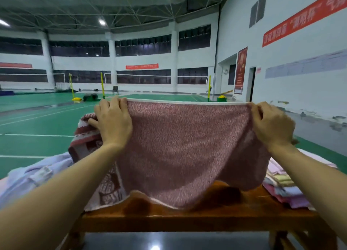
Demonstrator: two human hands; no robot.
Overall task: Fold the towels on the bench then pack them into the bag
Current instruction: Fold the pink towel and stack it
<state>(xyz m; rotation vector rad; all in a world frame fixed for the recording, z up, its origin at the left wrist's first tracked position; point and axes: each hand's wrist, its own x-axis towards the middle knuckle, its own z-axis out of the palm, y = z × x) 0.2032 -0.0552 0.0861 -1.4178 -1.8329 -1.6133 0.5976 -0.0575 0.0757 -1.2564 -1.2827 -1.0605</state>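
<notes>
Held a pink towel (187,146) stretched above the wooden tabletop (187,217), left grip (112,120) and right grip (272,123) pinching its top corners; folded towels (281,187) stacked at right, lavender cloth (35,176) at left.

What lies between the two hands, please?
In the head view, the pink towel stretches from the left hand to the right hand, above the bench.

Green court floor (37,122), white walls (281,43), dark windows (142,44), red banners (142,66), ceiling lights (102,21)
</notes>
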